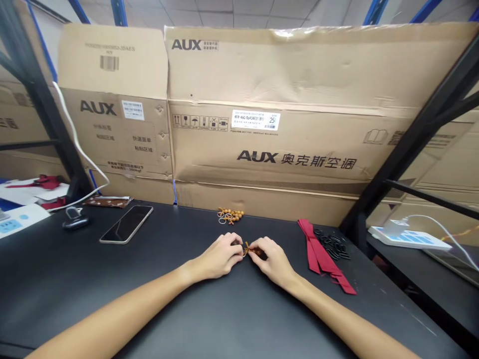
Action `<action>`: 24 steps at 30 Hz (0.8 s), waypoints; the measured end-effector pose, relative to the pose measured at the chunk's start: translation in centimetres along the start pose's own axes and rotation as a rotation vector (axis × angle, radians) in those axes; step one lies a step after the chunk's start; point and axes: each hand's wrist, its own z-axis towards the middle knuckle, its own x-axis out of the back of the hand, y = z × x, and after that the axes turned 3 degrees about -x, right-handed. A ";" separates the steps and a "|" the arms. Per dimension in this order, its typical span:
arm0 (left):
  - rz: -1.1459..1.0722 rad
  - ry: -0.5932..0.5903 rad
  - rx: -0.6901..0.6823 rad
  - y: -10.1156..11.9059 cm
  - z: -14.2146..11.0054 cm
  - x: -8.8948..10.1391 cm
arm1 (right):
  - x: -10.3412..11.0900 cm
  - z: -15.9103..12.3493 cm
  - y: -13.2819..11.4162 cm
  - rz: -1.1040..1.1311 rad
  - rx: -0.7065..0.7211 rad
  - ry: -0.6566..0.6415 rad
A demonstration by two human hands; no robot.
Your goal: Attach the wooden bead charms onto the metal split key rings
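Both hands meet low over the middle of the black table, one at each side of a small beaded keychain (pixel 246 249). Its yellow cord and part of a ring show in the gap, while brown beads are partly covered by the fingers. My left hand (pixel 220 254) is closed, its thumb and fingers pinched at the ring side. From the other side, my right hand (pixel 274 262) pinches the cord and beads with thumb and forefinger. Just beyond the hands lies a small pile of beaded keychains (pixel 231 216) with metal rings.
Red ribbons (pixel 318 249) and a heap of black clips or rings (pixel 334 245) lie at right. On the left are a phone (pixel 127 225), a dark earphone case (pixel 76 222) and a brown packet (pixel 108 201). Cardboard (pixel 299 134) walls the back; a black metal post (pixel 404 134) rises at right.
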 end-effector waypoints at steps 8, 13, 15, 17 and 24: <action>0.020 0.002 0.030 0.3 0.0 0.1 | 0.3 -0.1 -0.3 0.121 0.033 -0.040; 0.024 0.011 0.011 0.2 -0.1 0.0 | 0.4 -0.1 -0.5 0.168 0.117 -0.090; 0.018 0.010 -0.008 0.0 0.0 -0.1 | 0.3 -0.1 -0.4 0.119 0.074 -0.059; 0.007 0.010 -0.019 -0.2 0.0 -0.1 | 0.2 0.0 -0.3 0.050 0.018 -0.024; 0.060 0.006 -0.012 0.1 0.1 -0.1 | -0.1 0.0 0.0 -0.031 -0.037 -0.003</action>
